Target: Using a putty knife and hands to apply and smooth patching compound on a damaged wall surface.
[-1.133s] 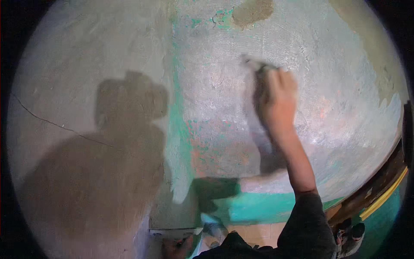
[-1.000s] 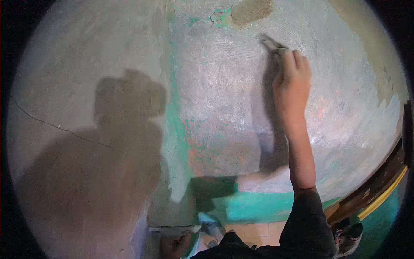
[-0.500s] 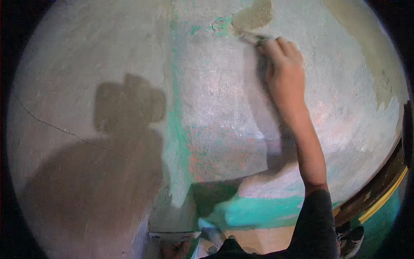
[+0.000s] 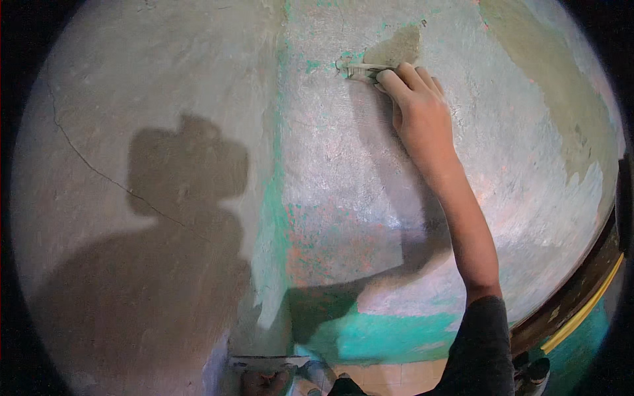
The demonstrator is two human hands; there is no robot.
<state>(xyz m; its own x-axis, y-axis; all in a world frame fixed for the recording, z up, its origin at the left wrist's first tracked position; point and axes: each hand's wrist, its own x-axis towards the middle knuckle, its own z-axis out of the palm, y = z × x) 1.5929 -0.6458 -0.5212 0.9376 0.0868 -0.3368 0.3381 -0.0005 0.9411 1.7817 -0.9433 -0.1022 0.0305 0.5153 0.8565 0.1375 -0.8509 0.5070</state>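
Note:
High on the wall, my right hand (image 4: 419, 105) is closed around a thin, flat scraper (image 4: 364, 66). Its pale blade points left and lies against the wall, or very close to it. Chipped green paint (image 4: 312, 65) shows beside the blade's tip. Just above the tool is a brownish damp-looking patch (image 4: 403, 45). The handle is mostly covered by my fingers. I see no hand that is plainly my left one; a reddish-brown shape (image 4: 264, 381) at the lower edge is too dark to make out.
A wall corner (image 4: 277, 165) with green paint runs down the middle. The left wall carries a long crack (image 4: 99, 173) and my shadow (image 4: 188, 171). Low down are a green band (image 4: 396, 333), a flat edge (image 4: 267, 361) and floor tiles (image 4: 383, 374). A yellow strip (image 4: 584, 307) lies at right.
My right hand has moved slightly left and down with the scraper, bringing its blade to the chipped green paint. The view has shifted a little.

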